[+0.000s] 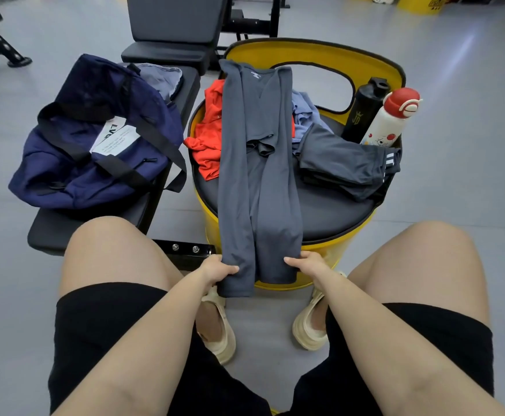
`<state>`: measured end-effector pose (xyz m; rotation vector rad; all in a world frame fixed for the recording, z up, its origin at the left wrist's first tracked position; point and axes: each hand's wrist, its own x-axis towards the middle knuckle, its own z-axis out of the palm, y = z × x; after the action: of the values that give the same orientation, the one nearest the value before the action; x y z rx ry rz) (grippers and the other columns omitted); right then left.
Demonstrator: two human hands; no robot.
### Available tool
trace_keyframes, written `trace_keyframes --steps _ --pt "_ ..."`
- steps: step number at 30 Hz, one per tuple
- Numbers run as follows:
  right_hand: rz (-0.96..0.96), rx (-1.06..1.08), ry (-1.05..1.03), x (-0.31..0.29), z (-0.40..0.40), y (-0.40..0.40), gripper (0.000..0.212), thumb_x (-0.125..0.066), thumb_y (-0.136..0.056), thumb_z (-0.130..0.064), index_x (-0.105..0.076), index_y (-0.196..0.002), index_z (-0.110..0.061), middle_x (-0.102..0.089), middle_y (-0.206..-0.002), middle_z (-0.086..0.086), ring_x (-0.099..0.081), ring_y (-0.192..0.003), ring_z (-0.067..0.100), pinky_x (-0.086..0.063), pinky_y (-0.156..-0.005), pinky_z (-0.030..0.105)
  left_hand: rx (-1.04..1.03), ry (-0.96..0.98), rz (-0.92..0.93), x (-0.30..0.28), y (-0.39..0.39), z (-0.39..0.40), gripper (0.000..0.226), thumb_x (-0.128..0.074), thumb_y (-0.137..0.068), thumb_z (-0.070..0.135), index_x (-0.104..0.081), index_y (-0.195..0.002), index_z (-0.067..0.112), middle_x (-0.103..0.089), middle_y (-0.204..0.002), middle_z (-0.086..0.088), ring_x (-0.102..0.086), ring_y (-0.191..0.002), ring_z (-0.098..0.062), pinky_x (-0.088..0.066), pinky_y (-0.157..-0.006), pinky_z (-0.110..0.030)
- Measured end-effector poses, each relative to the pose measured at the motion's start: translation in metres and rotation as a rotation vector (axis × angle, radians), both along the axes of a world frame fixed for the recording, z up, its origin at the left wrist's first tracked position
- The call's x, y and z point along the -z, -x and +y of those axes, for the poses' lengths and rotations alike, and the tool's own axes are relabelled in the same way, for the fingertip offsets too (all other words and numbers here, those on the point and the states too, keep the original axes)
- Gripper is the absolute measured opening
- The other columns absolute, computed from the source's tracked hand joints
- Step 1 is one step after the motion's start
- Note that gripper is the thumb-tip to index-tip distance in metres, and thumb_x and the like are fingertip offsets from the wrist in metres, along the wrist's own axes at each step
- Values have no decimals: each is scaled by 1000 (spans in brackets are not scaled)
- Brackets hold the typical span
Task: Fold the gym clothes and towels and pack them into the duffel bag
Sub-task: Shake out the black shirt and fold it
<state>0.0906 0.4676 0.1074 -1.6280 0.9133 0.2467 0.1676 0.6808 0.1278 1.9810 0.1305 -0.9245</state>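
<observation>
Hands (pixel 260 267) on grey shirt (pixel 257 175) across yellow drum seat (pixel 335 205), grey gym floor (pixel 455 145).

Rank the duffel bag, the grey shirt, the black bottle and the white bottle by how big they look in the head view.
1. Duffel bag and grey shirt: too close to call; the shirt runs nearer the camera.
2. Black bottle and white bottle: similar; they overlap, so unranked.

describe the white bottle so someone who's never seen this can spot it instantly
Find the yellow barrel seat with the black cushion, straight ahead of the person's knees. At its far right edge two bottles lean against the yellow backrest. The white bottle is the rightmost, with a red cap and cartoon prints, unlike the plain black bottle touching its left side.
</observation>
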Motion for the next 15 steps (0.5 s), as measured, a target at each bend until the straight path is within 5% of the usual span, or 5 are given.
trace_keyframes --steps 9,15 --pt "5 -51 62 -6 4 11 42 -61 -92 -14 -49 -130 -2 -55 -132 12 -54 -119 32 -44 -101 42 -69 -26 -37 5 2 17 33 -58 -92 7 -54 -124 -2 -57 -127 -16 -55 -116 -32 -45 -94 -36" --pt "-6 -62 104 -10 -3 24 33 -67 -88 -14 -45 -113 -11 -57 -122 15 -56 -113 34 -48 -95 46 -64 -71 -95 2 5 29 36 -61 -91 10 -50 -123 1 -57 -123 -12 -54 -115 -32 -45 -99 -41"
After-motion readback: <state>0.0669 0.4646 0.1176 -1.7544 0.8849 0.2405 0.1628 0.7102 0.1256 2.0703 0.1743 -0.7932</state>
